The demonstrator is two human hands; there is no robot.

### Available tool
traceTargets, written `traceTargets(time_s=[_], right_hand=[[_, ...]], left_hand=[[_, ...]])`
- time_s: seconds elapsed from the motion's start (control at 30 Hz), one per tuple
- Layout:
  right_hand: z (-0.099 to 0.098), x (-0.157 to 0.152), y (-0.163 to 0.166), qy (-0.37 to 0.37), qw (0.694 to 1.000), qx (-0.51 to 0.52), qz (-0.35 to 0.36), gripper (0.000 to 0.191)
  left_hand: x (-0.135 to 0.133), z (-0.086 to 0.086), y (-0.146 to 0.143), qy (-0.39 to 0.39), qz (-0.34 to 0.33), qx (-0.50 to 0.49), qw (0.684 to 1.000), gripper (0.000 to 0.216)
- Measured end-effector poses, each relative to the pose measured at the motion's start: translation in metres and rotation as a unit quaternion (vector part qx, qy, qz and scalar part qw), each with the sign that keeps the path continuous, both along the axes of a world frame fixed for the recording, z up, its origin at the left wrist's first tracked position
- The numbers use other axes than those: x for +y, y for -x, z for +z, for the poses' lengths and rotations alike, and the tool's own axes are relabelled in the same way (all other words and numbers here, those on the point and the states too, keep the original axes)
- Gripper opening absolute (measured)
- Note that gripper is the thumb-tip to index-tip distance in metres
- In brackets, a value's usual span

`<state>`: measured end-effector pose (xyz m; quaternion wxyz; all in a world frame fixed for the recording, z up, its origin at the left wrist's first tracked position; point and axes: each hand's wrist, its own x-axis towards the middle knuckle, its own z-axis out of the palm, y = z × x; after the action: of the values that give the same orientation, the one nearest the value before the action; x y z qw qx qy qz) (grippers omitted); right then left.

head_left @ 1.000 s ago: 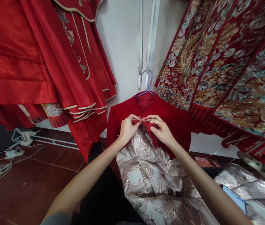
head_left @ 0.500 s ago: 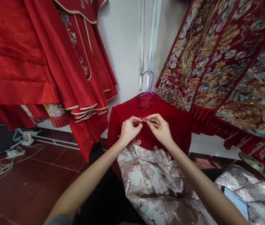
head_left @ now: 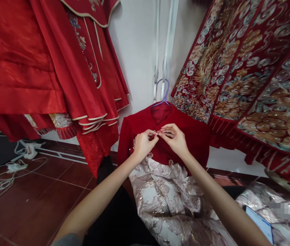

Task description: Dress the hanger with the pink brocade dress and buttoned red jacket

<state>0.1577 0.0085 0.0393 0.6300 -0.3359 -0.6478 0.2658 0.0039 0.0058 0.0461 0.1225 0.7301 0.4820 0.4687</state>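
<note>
A dark red velvet jacket (head_left: 196,136) hangs on a purple hanger (head_left: 163,92) against the white wall. Below the jacket spreads a pale silver-pink brocade skirt (head_left: 165,201). My left hand (head_left: 142,145) and my right hand (head_left: 175,138) meet at the jacket's chest, fingers pinched together on a small gold clasp (head_left: 158,131) at the front opening. Two more gold clasps (head_left: 170,162) show lower on the jacket's hem, just under my hands.
Red satin robes (head_left: 44,68) hang at the left. Red garments with heavy gold and silver embroidery (head_left: 249,75) hang at the right. White cables (head_left: 9,167) lie on the red-brown tiled floor (head_left: 42,194). A phone (head_left: 260,223) rests on shiny fabric at the lower right.
The folded-back front flap of the jacket has come down flat, which uncovers the lower clasps. Both hands stay pinched at the upper clasp and have drawn closer together.
</note>
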Motion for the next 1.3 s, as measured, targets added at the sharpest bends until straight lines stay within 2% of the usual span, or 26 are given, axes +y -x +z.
traceTargets(time_s=[0.17, 0.5, 0.83, 1.17, 1.3], right_hand=[[0.0, 0.001, -0.002, 0.006, 1.0, 0.001, 0.004, 0.027], [0.0, 0.002, -0.005, 0.004, 1.0, -0.011, 0.007, 0.032], [0.002, 0.001, -0.005, -0.014, 0.999, -0.035, -0.014, 0.037], [0.003, 0.001, -0.007, -0.017, 0.998, -0.057, -0.021, 0.035], [0.003, 0.003, -0.008, -0.02, 0.997, -0.073, -0.025, 0.031]], left_hand=[[-0.001, 0.004, -0.002, 0.0, 0.013, 0.021, 1.0, 0.017], [0.001, 0.002, -0.004, 0.009, 0.021, 0.009, 1.0, 0.016], [-0.005, 0.009, -0.004, 0.02, -0.006, 0.042, 0.999, 0.015], [-0.009, 0.012, -0.005, -0.034, -0.011, 0.133, 0.99, 0.016], [-0.003, 0.005, -0.007, -0.026, -0.033, 0.081, 0.996, 0.013]])
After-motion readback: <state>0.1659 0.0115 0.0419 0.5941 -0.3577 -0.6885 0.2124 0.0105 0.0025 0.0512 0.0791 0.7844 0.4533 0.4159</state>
